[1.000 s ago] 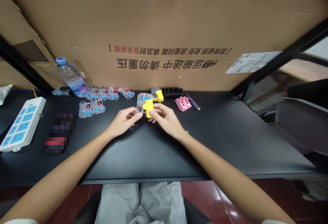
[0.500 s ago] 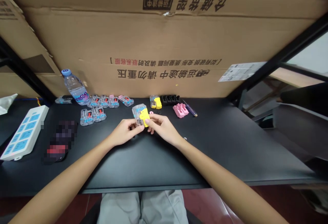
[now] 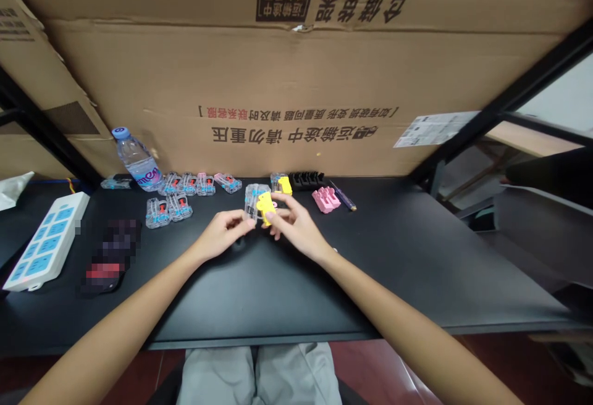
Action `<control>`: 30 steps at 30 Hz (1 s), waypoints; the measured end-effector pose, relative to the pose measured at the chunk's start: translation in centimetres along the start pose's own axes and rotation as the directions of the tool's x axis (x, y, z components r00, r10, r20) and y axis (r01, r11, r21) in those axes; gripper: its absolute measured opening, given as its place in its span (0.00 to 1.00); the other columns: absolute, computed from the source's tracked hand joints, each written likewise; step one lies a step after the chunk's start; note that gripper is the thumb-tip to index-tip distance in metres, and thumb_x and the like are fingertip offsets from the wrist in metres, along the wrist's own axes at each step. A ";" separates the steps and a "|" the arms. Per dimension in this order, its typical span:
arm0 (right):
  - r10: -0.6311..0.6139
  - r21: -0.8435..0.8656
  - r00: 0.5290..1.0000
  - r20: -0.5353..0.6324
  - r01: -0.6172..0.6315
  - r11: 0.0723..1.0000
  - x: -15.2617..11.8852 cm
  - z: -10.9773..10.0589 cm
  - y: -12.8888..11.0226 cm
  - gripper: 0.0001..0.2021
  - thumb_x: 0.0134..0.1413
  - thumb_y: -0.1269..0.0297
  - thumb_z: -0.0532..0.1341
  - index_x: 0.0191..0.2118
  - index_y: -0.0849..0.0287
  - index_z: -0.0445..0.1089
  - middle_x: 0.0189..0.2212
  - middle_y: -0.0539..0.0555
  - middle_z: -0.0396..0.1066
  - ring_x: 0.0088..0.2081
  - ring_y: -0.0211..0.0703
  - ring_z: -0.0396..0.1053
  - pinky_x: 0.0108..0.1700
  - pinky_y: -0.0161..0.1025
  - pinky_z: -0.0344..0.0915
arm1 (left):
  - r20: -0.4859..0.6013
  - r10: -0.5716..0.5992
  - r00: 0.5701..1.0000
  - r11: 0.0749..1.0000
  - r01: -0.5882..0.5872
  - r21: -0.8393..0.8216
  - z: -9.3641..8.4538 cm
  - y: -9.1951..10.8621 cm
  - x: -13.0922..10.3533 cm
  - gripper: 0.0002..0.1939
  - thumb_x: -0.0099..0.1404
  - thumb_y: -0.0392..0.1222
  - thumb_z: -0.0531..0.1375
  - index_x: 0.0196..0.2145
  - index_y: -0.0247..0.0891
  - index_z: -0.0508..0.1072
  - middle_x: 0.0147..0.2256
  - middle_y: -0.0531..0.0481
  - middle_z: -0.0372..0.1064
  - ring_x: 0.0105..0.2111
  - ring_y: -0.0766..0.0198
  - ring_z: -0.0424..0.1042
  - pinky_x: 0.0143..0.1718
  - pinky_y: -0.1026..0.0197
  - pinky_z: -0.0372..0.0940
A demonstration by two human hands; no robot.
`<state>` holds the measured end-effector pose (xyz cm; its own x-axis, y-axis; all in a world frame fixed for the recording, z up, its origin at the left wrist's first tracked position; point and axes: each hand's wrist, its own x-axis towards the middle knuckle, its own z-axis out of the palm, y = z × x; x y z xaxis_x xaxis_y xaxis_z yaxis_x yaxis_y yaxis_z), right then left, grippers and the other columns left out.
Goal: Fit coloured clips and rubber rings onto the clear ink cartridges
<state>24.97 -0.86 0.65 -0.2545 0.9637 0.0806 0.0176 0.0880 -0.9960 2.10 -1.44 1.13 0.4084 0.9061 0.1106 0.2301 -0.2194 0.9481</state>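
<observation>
My left hand (image 3: 226,232) pinches a clear plastic case (image 3: 251,198) with light-blue parts by its lower edge. Close beside it, my right hand (image 3: 294,227) has a yellow plastic piece (image 3: 265,207) between thumb and fingers. The yellow piece is at the right side of the case; whether the two still touch I cannot tell. Behind them lies another clear case with a yellow part (image 3: 282,184). A small pink ring (image 3: 275,205) shows just past my right fingertips.
Several clear cases with red and blue parts (image 3: 188,184) lie at the back left beside a water bottle (image 3: 139,161). Black parts (image 3: 306,180), pink parts (image 3: 326,199) and a dark pen (image 3: 343,196) lie at the back right. A white power strip (image 3: 49,241) sits far left.
The yellow piece, which lay across the clear case, has turned and shifted right relative to it. My hands have drawn slightly apart.
</observation>
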 end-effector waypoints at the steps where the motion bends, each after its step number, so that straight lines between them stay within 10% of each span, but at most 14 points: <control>1: 0.015 -0.005 0.999 0.047 -0.015 1.000 -0.1 0.3 0.0 0.37 0.58 0.47 0.72 0.66 0.56 0.62 0.30 0.50 0.78 0.26 0.42 0.74 0.27 0.39 0.73 | 0.032 -0.004 0.999 1.000 0.003 0.029 0.2 0.0 0.0 0.24 0.70 0.62 0.62 0.31 0.36 0.76 0.26 0.53 0.67 0.26 0.66 0.62 0.30 0.62 0.57; 9: -0.052 0.033 0.986 -0.160 0.058 0.998 0.3 -1.2 -0.7 0.38 0.61 0.46 0.70 0.70 0.55 0.58 0.24 0.45 0.74 0.22 0.40 0.70 0.25 0.37 0.70 | -0.159 0.035 0.987 0.999 -0.041 -0.032 -0.9 0.1 0.3 0.23 0.71 0.58 0.59 0.27 0.38 0.75 0.27 0.51 0.69 0.31 0.60 0.66 0.37 0.59 0.61; 16: -0.016 -0.007 0.997 0.070 0.017 1.000 -0.1 0.0 -0.3 0.44 0.59 0.47 0.71 0.74 0.53 0.53 0.27 0.46 0.74 0.25 0.43 0.74 0.26 0.40 0.74 | 0.050 -0.015 0.999 1.000 0.015 0.011 0.4 0.4 -0.3 0.20 0.69 0.58 0.63 0.31 0.37 0.78 0.28 0.51 0.71 0.29 0.62 0.65 0.35 0.60 0.58; 22: -0.053 0.030 0.988 -0.144 0.058 0.998 0.4 -1.5 -0.7 0.39 0.61 0.47 0.69 0.72 0.54 0.58 0.22 0.44 0.73 0.22 0.42 0.72 0.25 0.38 0.71 | -0.175 0.018 0.984 0.998 -0.028 -0.055 -1.0 0.3 0.3 0.23 0.70 0.56 0.59 0.24 0.39 0.73 0.25 0.51 0.68 0.30 0.61 0.65 0.36 0.59 0.60; 30: -0.028 0.000 0.994 0.104 0.028 1.000 -0.2 0.4 0.0 0.46 0.62 0.48 0.69 0.77 0.53 0.47 0.30 0.50 0.77 0.29 0.45 0.77 0.31 0.42 0.77 | 0.060 -0.009 0.998 1.000 0.009 0.000 1.1 0.2 -0.3 0.22 0.72 0.60 0.60 0.33 0.37 0.76 0.29 0.52 0.69 0.30 0.63 0.64 0.35 0.61 0.58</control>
<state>24.68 -1.19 0.64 -0.3545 0.9292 0.1042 0.0100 0.1152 -0.9933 3.02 -2.20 0.99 0.4589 0.8846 0.0834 0.2339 -0.2108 0.9491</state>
